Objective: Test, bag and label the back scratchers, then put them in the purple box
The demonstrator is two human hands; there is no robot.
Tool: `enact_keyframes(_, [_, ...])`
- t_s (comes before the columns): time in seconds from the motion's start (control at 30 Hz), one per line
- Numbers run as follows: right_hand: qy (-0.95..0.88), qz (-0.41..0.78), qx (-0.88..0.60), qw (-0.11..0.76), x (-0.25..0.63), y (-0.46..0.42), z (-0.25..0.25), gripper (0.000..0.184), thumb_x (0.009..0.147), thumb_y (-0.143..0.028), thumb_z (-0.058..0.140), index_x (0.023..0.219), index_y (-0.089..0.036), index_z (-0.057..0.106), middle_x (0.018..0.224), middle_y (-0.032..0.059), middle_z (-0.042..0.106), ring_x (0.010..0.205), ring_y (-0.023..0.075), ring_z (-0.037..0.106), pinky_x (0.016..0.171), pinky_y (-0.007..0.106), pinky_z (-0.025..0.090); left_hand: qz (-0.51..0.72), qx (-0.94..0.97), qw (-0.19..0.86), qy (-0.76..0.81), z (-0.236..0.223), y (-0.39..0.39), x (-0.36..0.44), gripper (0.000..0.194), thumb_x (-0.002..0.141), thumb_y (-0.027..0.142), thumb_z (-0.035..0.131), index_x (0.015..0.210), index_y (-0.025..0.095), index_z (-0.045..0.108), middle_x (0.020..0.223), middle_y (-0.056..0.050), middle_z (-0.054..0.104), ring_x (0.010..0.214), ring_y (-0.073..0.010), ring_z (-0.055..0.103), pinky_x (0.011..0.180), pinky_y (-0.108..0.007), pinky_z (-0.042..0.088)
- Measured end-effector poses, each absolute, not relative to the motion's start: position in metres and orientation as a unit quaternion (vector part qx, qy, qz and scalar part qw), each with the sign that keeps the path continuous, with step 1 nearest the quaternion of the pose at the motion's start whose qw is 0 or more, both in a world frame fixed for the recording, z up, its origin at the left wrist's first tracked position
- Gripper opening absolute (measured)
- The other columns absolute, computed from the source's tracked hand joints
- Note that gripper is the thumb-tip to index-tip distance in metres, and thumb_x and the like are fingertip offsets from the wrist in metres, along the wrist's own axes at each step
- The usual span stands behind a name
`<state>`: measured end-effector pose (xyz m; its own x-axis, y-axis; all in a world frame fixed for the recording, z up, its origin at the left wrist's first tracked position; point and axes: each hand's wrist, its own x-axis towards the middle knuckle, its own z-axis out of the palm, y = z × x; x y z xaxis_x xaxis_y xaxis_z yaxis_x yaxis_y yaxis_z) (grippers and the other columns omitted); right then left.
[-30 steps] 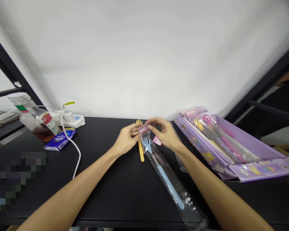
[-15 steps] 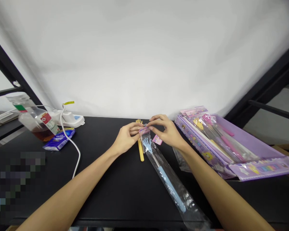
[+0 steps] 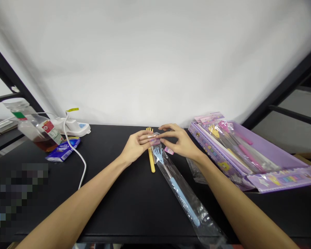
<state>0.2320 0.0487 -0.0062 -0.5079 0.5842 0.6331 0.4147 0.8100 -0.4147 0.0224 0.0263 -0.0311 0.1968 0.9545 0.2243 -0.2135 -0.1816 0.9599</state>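
Note:
A blue back scratcher [image 3: 180, 192] lies slantwise in a clear plastic bag [image 3: 206, 216], its claw end away from me. Both hands meet at the bag's top, around a small pink header card [image 3: 154, 141]. My left hand [image 3: 136, 147] is closed, pinching the left side of that end. Fingertips of my right hand [image 3: 180, 141] press at its right side, thumb below and index finger above. Beneath the left fingers lies an unwrapped yellow back scratcher [image 3: 151, 160], partly covered. Another pink card [image 3: 169, 150] rests under my right hand.
A purple display box [image 3: 269, 148] with several bagged back scratchers stands at the right. An empty-looking clear bag [image 3: 197, 171] lies beside my right forearm. Leftward are a bottle of dark liquid [image 3: 38, 129], a blue tissue pack [image 3: 63, 150], a power strip [image 3: 79, 128] and a white cable [image 3: 83, 162].
My right fingers have shifted slightly at the header card, and the card now lies flatter between the hands. The bagged blue back scratcher stays nearly in place; the view has moved slightly.

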Motion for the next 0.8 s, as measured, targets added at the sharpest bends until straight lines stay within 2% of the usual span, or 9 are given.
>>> enact_keyframes(0.2, [-0.881, 0.09, -0.259, 0.385, 0.2308, 0.0481, -0.0087, 0.026, 0.088, -0.017, 0.066, 0.108, -0.029, 0.079, 0.124, 0.008, 0.065, 0.116, 0.0257, 0.06, 0.101, 0.05, 0.049, 0.536, 0.543, 0.548, 0.343, -0.0321, 0.0261, 0.0227, 0.053, 0.065, 0.03, 0.092, 0.108, 0.012, 0.067, 0.116, -0.016, 0.074, 0.115, -0.0293, 0.069, 0.107, -0.046, 0.053])
enact_keyframes(0.47, [-0.863, 0.114, -0.278, 0.405, 0.2308, 0.0488, -0.006, 0.024, 0.086, -0.01, 0.063, 0.101, -0.023, 0.077, 0.12, 0.009, 0.068, 0.111, 0.0234, 0.065, 0.1, 0.046, 0.051, 0.545, 0.54, 0.551, 0.329, -0.0304, 0.0263, 0.0194, 0.047, 0.07, 0.03, 0.088, 0.108, 0.013, 0.067, 0.117, -0.015, 0.074, 0.12, -0.0306, 0.066, 0.11, -0.048, 0.049])
enact_keyframes(0.6, [-0.847, 0.12, -0.303, 0.419, 0.2304, 0.0504, -0.0064, 0.021, 0.085, -0.008, 0.061, 0.097, -0.021, 0.073, 0.112, 0.0085, 0.071, 0.106, 0.0236, 0.068, 0.097, 0.045, 0.052, 0.544, 0.537, 0.554, 0.33, -0.0324, 0.0282, 0.0175, 0.051, 0.068, 0.029, 0.089, 0.11, 0.012, 0.066, 0.119, -0.017, 0.073, 0.12, -0.0314, 0.066, 0.11, -0.048, 0.049])
enact_keyframes(0.8, [-0.87, 0.04, -0.302, 0.387, 0.2263, 0.0463, -0.0068, 0.018, 0.087, -0.011, 0.062, 0.098, -0.021, 0.072, 0.119, 0.0112, 0.065, 0.115, 0.0261, 0.061, 0.101, 0.047, 0.048, 0.529, 0.56, 0.551, 0.321, -0.0345, 0.0275, 0.0194, 0.052, 0.069, 0.027, 0.089, 0.111, 0.013, 0.061, 0.123, -0.018, 0.071, 0.119, -0.0322, 0.067, 0.105, -0.048, 0.055])
